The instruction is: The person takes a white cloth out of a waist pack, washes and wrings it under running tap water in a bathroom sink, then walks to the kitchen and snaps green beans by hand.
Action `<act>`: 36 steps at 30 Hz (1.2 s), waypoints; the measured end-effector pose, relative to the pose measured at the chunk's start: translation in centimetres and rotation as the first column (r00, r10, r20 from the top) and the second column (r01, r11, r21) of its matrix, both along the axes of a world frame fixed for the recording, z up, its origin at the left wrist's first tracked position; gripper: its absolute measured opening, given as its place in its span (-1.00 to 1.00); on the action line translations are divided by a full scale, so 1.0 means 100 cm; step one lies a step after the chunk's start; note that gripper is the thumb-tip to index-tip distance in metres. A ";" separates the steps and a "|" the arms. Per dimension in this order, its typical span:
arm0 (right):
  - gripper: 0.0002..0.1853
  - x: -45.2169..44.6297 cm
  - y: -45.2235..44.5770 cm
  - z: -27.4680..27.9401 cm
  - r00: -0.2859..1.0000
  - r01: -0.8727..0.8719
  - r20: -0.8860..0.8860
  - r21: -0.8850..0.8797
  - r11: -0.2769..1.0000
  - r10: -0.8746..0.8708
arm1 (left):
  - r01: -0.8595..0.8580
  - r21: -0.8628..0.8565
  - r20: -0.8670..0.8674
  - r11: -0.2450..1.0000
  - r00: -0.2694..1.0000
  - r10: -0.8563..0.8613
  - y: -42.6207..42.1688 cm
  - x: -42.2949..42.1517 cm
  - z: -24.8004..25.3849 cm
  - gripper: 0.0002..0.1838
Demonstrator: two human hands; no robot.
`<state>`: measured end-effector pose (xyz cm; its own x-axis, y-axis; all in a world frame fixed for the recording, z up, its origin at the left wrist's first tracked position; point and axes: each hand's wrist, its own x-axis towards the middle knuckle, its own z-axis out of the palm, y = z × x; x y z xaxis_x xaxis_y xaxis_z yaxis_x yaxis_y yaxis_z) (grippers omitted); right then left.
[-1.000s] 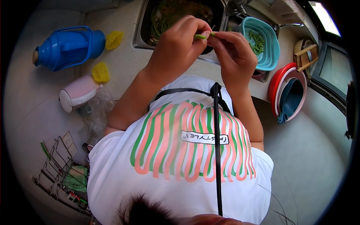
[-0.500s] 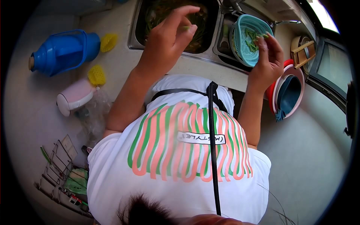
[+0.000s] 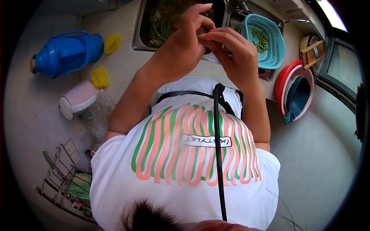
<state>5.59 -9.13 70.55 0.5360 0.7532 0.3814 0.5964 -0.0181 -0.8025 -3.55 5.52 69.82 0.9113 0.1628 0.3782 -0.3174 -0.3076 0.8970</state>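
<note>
My left hand (image 3: pixel 183 40) is raised over the front edge of the sink (image 3: pixel 135 42), thumb and fingers closed in a pinch. Against its fingertips press the pinched fingers of my right hand (image 3: pixel 234 52). The green bean between them is almost wholly hidden by the fingers. Long thin green beans (image 3: pixel 161 30) lie in the sink basin, partly behind my left hand. To the right, a turquoise plastic basket (image 3: pixel 278 46) holds several short green pieces (image 3: pixel 260 39).
A blue thermos flask (image 3: pixel 67 54) lies at the left near two yellow mesh scrubbers (image 3: pixel 112 43) (image 3: pixel 100 77). A pink-and-white container (image 3: pixel 79 98) is below them. Stacked basins (image 3: pixel 280 86) stand at the right. A faucet (image 3: pixel 242 5) is behind the sink.
My right hand has moved left from over the basket to meet my left hand. The green piece it held is gone from its fingers. The basket sits slightly further right.
</note>
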 end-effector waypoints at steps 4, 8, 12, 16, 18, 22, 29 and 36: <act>-0.82 0.000 -0.002 -0.001 0.941 0.151 -0.315 0.054 0.987 -0.126 | -0.093 0.127 -0.032 0.988 0.995 0.097 0.018 -0.004 0.000 -0.58; -0.84 -0.002 -0.006 -0.001 0.901 0.175 -0.410 0.040 0.984 -0.144 | -0.193 0.314 -0.002 0.929 0.979 0.204 0.025 -0.008 0.003 -0.86; -0.80 0.006 -0.005 0.005 0.978 0.116 0.178 -0.040 0.993 -0.107 | -0.205 0.456 0.121 0.866 0.978 0.168 0.029 -0.007 0.001 -0.83; -0.77 0.008 -0.002 0.003 0.915 0.096 0.397 -0.051 0.994 -0.068 | -0.206 0.509 0.162 0.836 0.976 0.142 0.029 -0.006 0.002 -0.79; -0.78 0.009 -0.002 0.004 0.900 0.107 0.430 -0.059 0.992 -0.072 | -0.202 0.544 0.163 0.814 0.978 0.134 0.029 -0.006 0.003 -0.79; -0.79 0.009 -0.002 0.004 0.887 0.112 0.455 -0.040 0.993 -0.082 | -0.227 0.565 0.196 0.793 0.971 0.138 0.028 -0.005 0.003 -0.80; -0.80 -0.007 0.008 -0.009 0.918 0.236 0.287 0.164 0.958 -0.275 | -0.249 0.243 0.020 0.938 0.968 0.252 0.016 -0.007 0.002 -0.92; -0.81 -0.020 0.011 -0.021 0.927 0.340 0.085 0.216 0.915 -0.365 | -0.254 -0.205 -0.115 0.945 0.965 0.235 0.007 -0.005 -0.004 -0.80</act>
<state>3.55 -8.04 68.47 0.6935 0.4286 0.5791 0.6726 -0.0972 -0.7336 -4.08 6.18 69.47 0.8612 0.4536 0.2294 -0.1737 -0.1614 0.9715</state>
